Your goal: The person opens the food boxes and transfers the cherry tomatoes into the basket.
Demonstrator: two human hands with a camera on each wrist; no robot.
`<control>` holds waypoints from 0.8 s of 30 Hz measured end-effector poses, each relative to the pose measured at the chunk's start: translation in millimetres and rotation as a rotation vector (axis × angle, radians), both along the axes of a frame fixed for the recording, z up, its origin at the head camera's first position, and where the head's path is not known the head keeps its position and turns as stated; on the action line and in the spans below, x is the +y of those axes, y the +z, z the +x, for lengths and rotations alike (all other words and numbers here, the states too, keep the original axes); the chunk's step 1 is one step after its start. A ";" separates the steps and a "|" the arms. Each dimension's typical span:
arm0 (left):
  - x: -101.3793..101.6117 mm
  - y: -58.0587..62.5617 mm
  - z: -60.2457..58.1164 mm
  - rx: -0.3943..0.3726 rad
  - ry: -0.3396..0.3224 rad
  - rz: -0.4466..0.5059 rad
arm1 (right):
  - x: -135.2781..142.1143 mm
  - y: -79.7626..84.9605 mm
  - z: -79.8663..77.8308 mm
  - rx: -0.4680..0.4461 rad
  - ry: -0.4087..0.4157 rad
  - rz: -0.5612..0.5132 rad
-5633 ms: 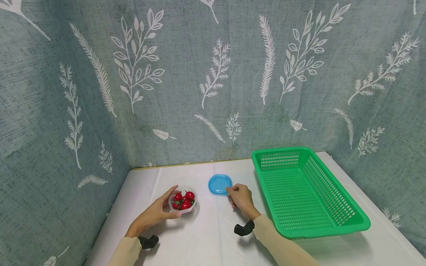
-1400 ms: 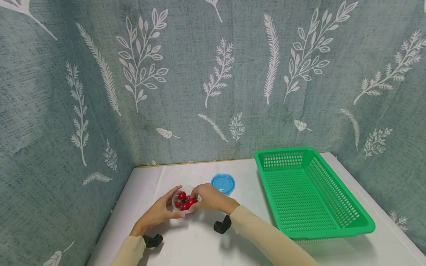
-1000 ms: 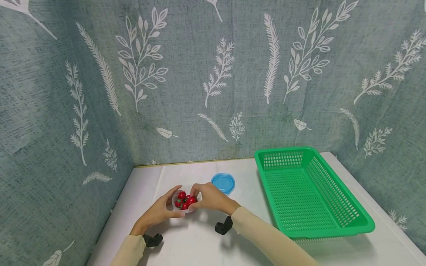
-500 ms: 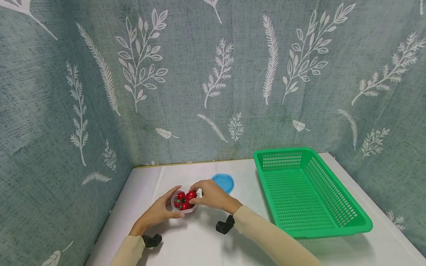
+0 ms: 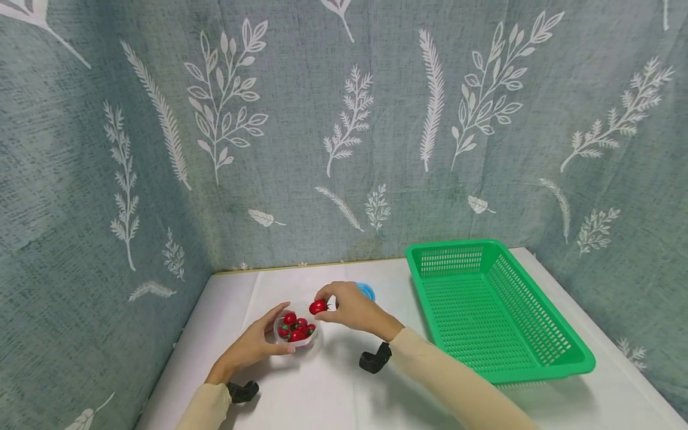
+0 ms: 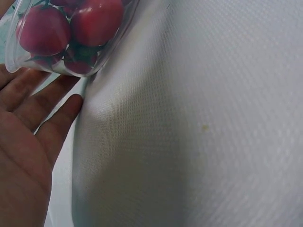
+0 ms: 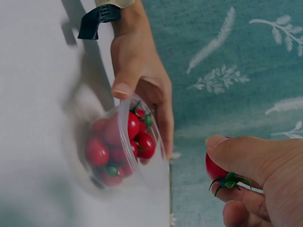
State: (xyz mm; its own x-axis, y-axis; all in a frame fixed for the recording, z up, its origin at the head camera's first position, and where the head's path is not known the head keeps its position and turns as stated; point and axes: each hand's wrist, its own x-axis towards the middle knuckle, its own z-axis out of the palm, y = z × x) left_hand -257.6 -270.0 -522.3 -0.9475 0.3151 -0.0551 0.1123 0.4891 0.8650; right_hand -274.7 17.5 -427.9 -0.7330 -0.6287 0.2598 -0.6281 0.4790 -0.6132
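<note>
My right hand [image 5: 355,307] pinches a red cherry tomato [image 5: 318,307] between thumb and fingers, raised just beyond the right rim of a clear plastic container [image 5: 304,343]. The tomato's green calyx [image 7: 229,180] shows in the right wrist view. Several more cherry tomatoes [image 7: 97,152] lie inside the container. My left hand [image 5: 252,347] holds the container from the left, thumb at the near side and fingers at the far side. The left wrist view shows the left fingers [image 6: 47,101] spread beneath the container's wall.
A blue lid [image 5: 367,291] lies on the white tabletop [image 5: 322,388], partly hidden behind my right hand. To the right stands a large green plastic basket [image 5: 484,316] with nothing in it. Patterned grey-green cloth [image 5: 301,149] encloses the table at the back and sides.
My right hand went from beside the blue lid to the container, took hold of a cherry tomato and lifted it out toward the right. The left hand stays at the container.
</note>
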 end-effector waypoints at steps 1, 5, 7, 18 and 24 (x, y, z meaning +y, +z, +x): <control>0.1 0.0 0.2 0.000 0.000 0.000 | 2.2 1.4 -0.5 0.009 -0.007 0.002; 1.3 1.0 0.6 -0.012 0.016 0.006 | 11.3 4.4 -2.7 0.034 -0.034 0.008; 1.6 1.1 0.9 -0.016 0.023 0.010 | 16.1 4.8 -3.8 0.037 -0.041 0.007; -0.7 -0.2 1.4 0.017 0.003 0.021 | 41.1 10.3 -5.6 0.044 -0.080 -0.009; -0.3 0.1 2.1 0.033 0.004 0.016 | 56.2 12.4 -8.6 0.040 -0.137 -0.006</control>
State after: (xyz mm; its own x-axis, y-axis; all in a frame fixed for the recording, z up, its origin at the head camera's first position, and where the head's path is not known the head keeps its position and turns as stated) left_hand -255.4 -270.4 -522.2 -0.9499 0.3120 -0.0185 0.1392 0.4754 0.8687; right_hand -283.3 73.7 -415.5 -0.8008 -0.5218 0.2940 -0.5812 0.5586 -0.5917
